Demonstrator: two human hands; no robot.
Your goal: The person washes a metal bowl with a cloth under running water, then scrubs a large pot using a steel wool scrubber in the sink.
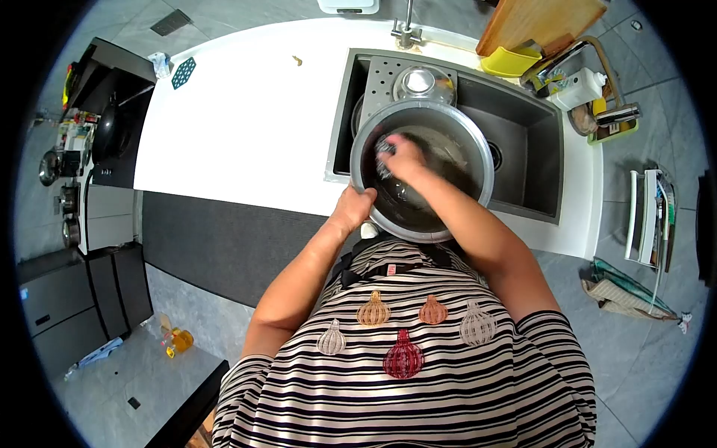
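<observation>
A large metal bowl (484,149) rests over the dark sink, tilted towards me. My left hand (354,207) grips its rim at the lower left, thumb on the edge. Inside the bowl, my right hand (403,158) is closed round a grey scrubber (385,155) and presses it to the left inner wall; motion blurs it a little. The bottom of the bowl looks wet. Behind the bowl lies a metal lid (423,82) on a perforated grey tray (382,75).
The sink basin (523,160) with its drain is on the right. Behind it stand a faucet (405,33), a yellow holder (511,61), cutting boards (534,22) and a white bottle (579,89). A wok (108,131) sits on the stove at far left.
</observation>
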